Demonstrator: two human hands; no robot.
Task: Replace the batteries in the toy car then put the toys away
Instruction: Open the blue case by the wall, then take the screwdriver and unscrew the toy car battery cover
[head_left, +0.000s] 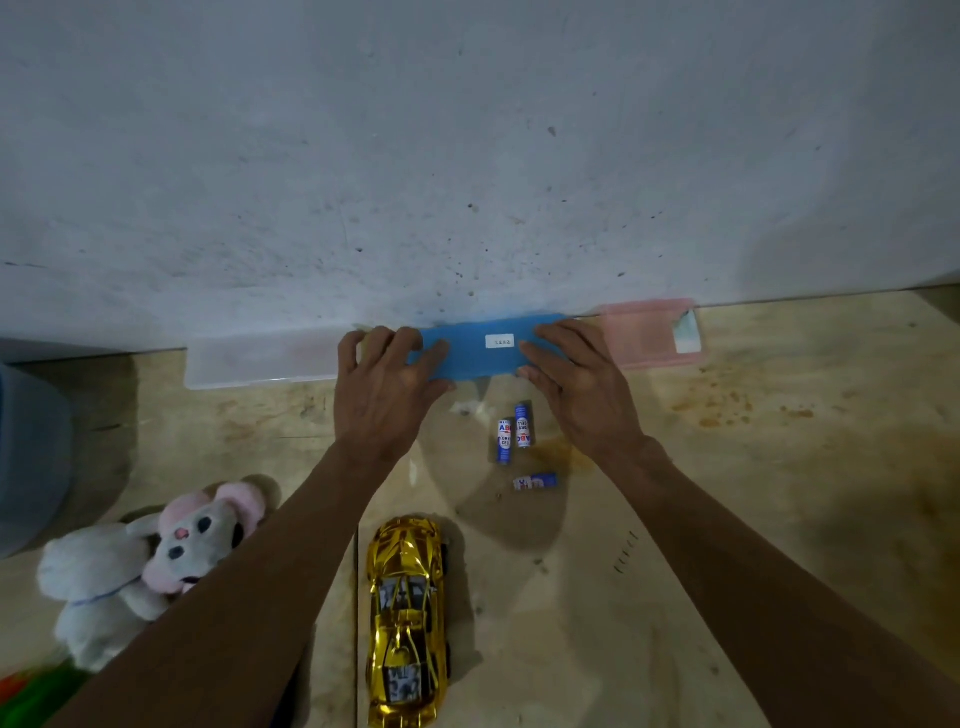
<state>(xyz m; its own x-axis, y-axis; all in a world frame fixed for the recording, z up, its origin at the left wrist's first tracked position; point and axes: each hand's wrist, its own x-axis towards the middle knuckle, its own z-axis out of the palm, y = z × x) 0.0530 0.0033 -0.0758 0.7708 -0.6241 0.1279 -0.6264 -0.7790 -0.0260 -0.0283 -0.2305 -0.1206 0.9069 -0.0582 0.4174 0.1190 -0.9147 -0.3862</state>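
At frame centre, the left hand (387, 384) and right hand (571, 374) grasp the blue box (483, 345); three batteries (522, 426) and the gold toy car (408, 621) lie below.

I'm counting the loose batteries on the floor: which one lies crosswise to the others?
The battery nearest the gold toy car: this crosswise battery lies left-right, while the two batteries above it lie side by side, pointing toward the wall.

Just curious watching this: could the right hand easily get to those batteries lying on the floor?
Probably yes. The right hand rests on the blue case, and the three batteries lie loose on the floor just beside its wrist, uncovered, with nothing between them.
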